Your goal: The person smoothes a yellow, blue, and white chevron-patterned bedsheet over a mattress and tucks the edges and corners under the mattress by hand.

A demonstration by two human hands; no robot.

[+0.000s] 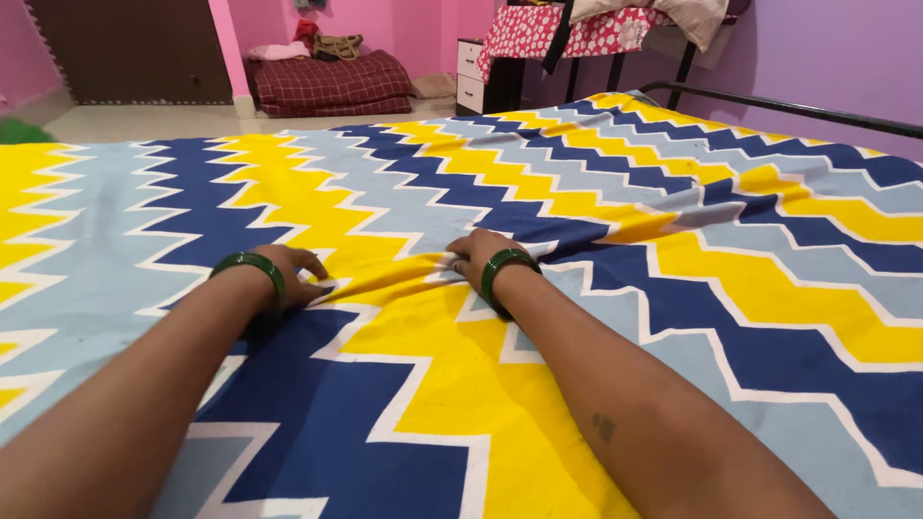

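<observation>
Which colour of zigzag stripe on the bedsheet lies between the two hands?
The yellow stripe. It runs between the left hand and right hand; dark blue stripes lie outside.
</observation>
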